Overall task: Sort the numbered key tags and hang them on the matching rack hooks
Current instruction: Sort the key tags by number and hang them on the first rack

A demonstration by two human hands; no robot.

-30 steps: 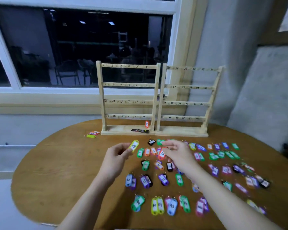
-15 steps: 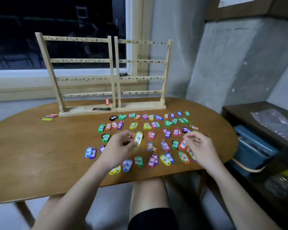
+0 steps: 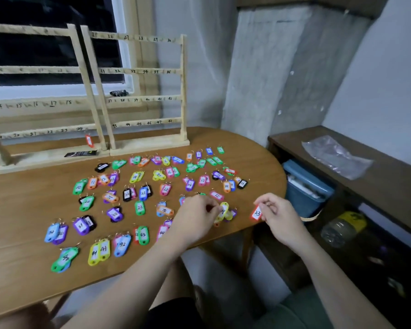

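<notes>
At the lower centre of the frame, the left hand [image 3: 196, 218] pinches a yellow key tag [image 3: 223, 211] between thumb and fingertips, just above the wooden table [image 3: 22, 210] near its right edge. To its right, the right hand [image 3: 277, 213] grips a red key tag [image 3: 256, 213] marked 33, held just off the table's right rim; the fingers are curled round the tag's ring end.

Across the middle of the frame, the remaining numbered key tags [image 3: 140, 207] lie spread over the tabletop in loose rows, many paired or overlapping, in green, purple, blue, yellow, orange, pink and black.

In the upper left, two wooden racks stand side by side at the table's far edge, their bases touching. The right rack [image 3: 140, 98] shows rails numbered 25 through 48. The left rack [image 3: 45, 103] is partly cut off by the frame; numbers 13 to 24 are legible on its lower rails. One orange tag [image 3: 88, 141] hangs from the left rack's bottom rail, near the number 24. A dark flat object [image 3: 81, 153] lies on that rack's base.

At the right of the frame, a dark shelf unit [image 3: 342, 162] carries a clear plastic bag [image 3: 335, 156], with a blue bin [image 3: 306, 186] beneath.
</notes>
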